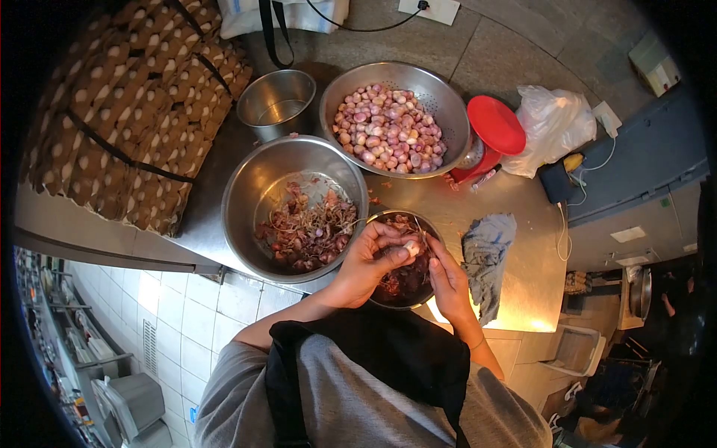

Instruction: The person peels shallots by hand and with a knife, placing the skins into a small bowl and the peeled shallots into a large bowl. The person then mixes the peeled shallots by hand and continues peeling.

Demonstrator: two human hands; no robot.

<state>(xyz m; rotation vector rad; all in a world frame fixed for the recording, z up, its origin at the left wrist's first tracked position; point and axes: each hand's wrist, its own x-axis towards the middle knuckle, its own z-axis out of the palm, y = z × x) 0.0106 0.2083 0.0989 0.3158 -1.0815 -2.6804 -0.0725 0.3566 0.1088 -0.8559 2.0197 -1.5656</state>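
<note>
My left hand [366, 265] holds a small pale shallot [411, 248] between thumb and fingers, over a small metal bowl [403, 305] with reddish skins in it. Close on its right, my right hand [448, 280] has its fingers bent toward the shallot; what they grip, if anything, is too small to make out. A large steel bowl [243, 243] on the left contains unpeeled shallots and loose skins [302, 224]. Behind the hands, a steel colander [448, 104] is filled with pinkish shallots [388, 131].
An empty steel pot [276, 101] stands behind the large bowl. Stacked egg trays [127, 104] are at the left. A red scale [497, 125], a plastic bag [556, 123] and a grey cloth [487, 261] lie on the right. The steel table [534, 287] has a rounded edge.
</note>
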